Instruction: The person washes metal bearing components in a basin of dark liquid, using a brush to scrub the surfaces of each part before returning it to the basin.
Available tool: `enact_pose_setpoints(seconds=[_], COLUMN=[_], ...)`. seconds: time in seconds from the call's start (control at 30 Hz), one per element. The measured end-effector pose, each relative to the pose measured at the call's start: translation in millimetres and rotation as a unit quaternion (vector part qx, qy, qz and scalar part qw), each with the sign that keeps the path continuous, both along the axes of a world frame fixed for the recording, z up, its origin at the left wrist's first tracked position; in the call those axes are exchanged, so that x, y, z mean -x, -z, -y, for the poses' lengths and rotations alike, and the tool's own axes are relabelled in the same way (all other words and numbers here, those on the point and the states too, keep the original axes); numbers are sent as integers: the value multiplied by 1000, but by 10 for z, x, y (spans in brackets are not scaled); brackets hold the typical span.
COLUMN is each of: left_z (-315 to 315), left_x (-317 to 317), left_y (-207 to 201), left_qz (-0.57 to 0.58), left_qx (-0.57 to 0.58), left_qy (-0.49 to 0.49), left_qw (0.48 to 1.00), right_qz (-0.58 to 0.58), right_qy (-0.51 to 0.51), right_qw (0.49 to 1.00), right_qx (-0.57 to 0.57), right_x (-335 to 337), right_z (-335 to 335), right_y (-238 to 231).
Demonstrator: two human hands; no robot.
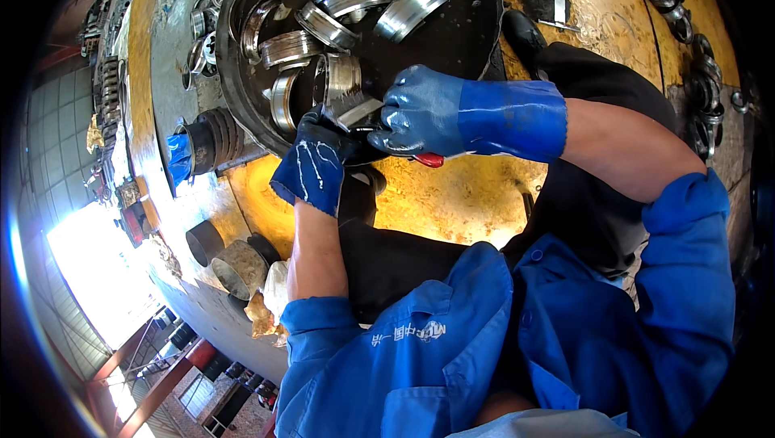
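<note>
My right hand (424, 111), in a wet blue rubber glove, is closed around a flat brush (359, 113). Its red handle end (429, 160) sticks out below the fist, and its bristles point left. My left hand (313, 151), gloved in blue with a dark, wet palm, is closed at the lower edge of a metal ring (343, 75), against the brush; its fingertips are partly hidden. Both hands are over the near rim of a round black tub (242, 107). Dark liquid and several shiny metal rings (412, 8) lie in the tub.
A ribbed cylindrical part (216, 138) and short pipe pieces (239, 268) stand to the left. More rings (198, 22) lie beyond the tub's left side. Dark rings (704, 87) line the far right. Oily yellow plate (436, 208) lies beneath me; my shoe (523, 34) is beside the tub.
</note>
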State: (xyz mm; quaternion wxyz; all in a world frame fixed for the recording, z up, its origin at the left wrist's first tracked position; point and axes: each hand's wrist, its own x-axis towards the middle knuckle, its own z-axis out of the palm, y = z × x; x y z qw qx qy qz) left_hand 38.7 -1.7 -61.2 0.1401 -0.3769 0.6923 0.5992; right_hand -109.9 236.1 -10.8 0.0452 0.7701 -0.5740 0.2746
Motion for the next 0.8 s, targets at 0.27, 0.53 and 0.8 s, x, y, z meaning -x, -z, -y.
enact_pose_setpoints(seconds=[0.27,0.53,0.8], left_z=[11,-375,-413], left_x=[80,-79,-79], left_y=[-82,-597,-621], left_qz=[36,-56,-90], left_qx=[-210,197,-43], left_qy=[-139,133,-141], left_qw=[967,970,985], right_qz=[49,328,397], right_qy=[-16,110,198], right_qw=[999,938,896], right_qx=[13,27,20], right_x=[274,559,539], right_z=[-10,15,204], right_y=[179,509,221])
